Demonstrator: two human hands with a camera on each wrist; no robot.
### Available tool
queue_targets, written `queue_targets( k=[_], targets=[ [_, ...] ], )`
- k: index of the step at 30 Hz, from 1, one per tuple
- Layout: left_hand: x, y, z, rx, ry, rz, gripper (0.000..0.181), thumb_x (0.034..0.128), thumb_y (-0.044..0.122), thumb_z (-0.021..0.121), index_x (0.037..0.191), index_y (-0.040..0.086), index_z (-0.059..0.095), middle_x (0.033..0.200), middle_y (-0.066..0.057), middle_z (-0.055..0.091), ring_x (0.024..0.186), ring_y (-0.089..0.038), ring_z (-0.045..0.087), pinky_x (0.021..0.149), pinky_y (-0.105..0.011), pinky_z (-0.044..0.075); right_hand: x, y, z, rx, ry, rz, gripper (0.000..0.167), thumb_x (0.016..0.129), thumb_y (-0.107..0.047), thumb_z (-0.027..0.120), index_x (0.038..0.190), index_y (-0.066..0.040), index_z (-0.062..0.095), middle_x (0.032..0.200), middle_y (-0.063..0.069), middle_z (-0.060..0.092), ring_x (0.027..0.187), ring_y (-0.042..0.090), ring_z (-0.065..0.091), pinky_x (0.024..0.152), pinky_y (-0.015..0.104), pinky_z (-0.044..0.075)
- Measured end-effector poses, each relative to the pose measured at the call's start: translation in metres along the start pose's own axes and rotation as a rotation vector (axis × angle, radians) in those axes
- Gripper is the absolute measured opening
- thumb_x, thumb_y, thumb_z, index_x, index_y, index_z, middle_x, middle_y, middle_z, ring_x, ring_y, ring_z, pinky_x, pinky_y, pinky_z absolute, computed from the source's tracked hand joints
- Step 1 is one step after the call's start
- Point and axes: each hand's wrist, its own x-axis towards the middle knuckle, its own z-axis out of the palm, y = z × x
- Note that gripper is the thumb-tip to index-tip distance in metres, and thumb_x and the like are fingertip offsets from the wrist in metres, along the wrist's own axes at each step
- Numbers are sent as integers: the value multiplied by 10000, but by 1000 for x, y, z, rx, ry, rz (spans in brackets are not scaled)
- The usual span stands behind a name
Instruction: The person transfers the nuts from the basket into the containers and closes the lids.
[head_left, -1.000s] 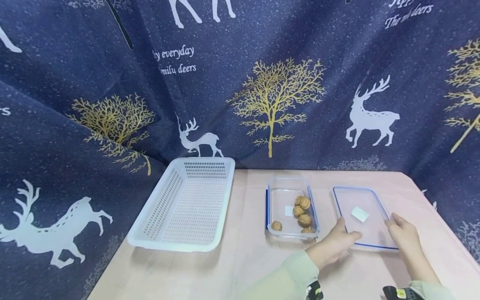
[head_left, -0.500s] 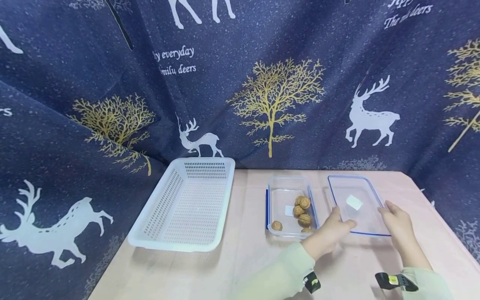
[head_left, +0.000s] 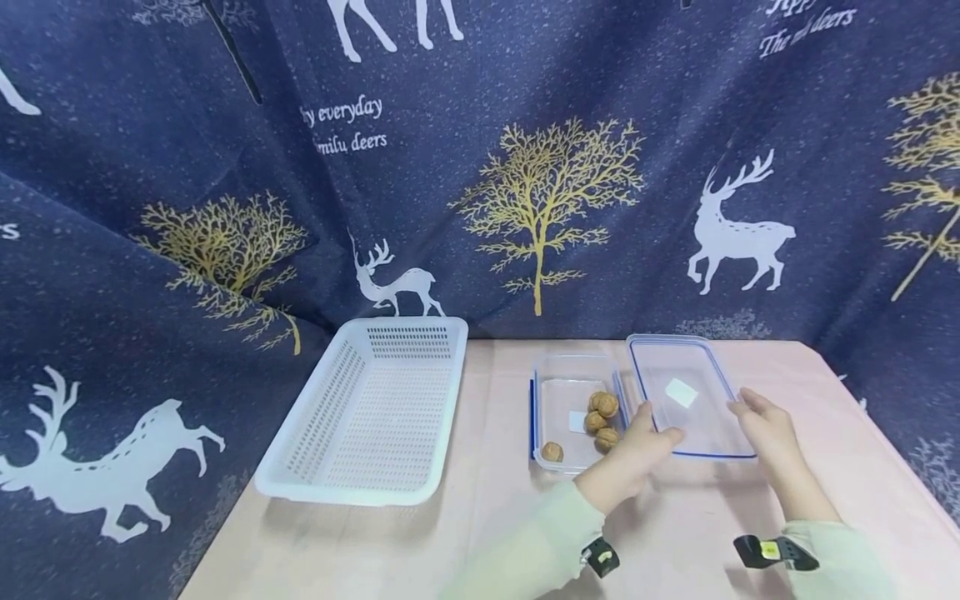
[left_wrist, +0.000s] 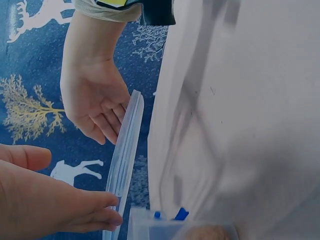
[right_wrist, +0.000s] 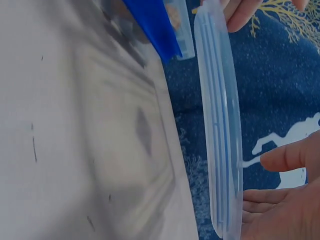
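A clear rectangular lid (head_left: 686, 421) with a blue seal and a white label is held off the table, between the two hands. At its near left edge, the left hand (head_left: 633, 458) touches it with nearly straight fingers. On the right edge, the fingers of the right hand (head_left: 768, 433) support it. Both wrist views show the lid edge-on, with the thumbs (left_wrist: 32, 157) (right_wrist: 287, 156) apart from it. Just left of the lid stands a clear box (head_left: 558, 396) with several walnuts (head_left: 596, 422) inside; the left hand partly covers its near right corner.
A white perforated basket (head_left: 442, 433) stands on the left of the pink-covered table (head_left: 498, 517). A blue flap (right_wrist: 155, 30) hangs at the clear box's side. Behind the table hangs a dark blue deer-print cloth (head_left: 420, 192).
Both hands have carried the lid left and away from the body, closer to the walnut box. The left forearm now covers the box's near right corner. The basket stays put.
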Motion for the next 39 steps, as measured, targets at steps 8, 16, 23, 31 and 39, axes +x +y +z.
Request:
queue_targets(
  k=[8, 16, 23, 31, 39],
  targets=[
    [-3, 0, -20, -33, -16, 5, 677, 889, 140, 645, 1477, 41, 324, 1505, -197, 328, 1386, -388, 284, 1106, -588, 277, -2, -10, 13, 50, -24, -42, 626, 1034, -273, 339, 1489, 63, 70, 1530, 316, 82, 1393, 511, 91, 1142, 605, 115],
    [-5, -5, -45, -29, -95, 43, 720, 921, 203, 617, 1512, 54, 235, 1537, -207, 249, 1396, -393, 250, 1136, -574, 219, -4, -18, 27, 44, -56, -76, 627, 1031, -246, 359, 1483, 79, 69, 1530, 314, 97, 1380, 519, 142, 1134, 601, 164],
    [-6, -14, -75, 0, -140, 103, 707, 929, 185, 581, 1517, 42, 215, 1530, -218, 267, 1399, -416, 241, 1142, -590, 177, -9, -30, 42, 44, -104, -111, 621, 1030, -210, 381, 1486, 82, 77, 1532, 310, 124, 1376, 506, 186, 1129, 580, 209],
    [-6, -20, -107, -11, -162, 112, 728, 939, 198, 549, 1502, -47, 157, 1523, -301, 206, 1408, -448, 189, 1141, -567, 201, -18, -41, 64, 135, -85, -171, 607, 1016, -146, 424, 1484, 94, 121, 1529, 306, 179, 1369, 468, 267, 1146, 535, 221],
    [-6, -21, -119, -100, -86, 161, 691, 939, 129, 534, 1470, -114, 163, 1517, -323, 190, 1392, -467, 212, 1145, -552, 208, -23, -53, 83, 168, -56, -199, 618, 1002, -118, 441, 1488, 90, 120, 1523, 310, 199, 1388, 450, 244, 1153, 502, 231]
  ],
)
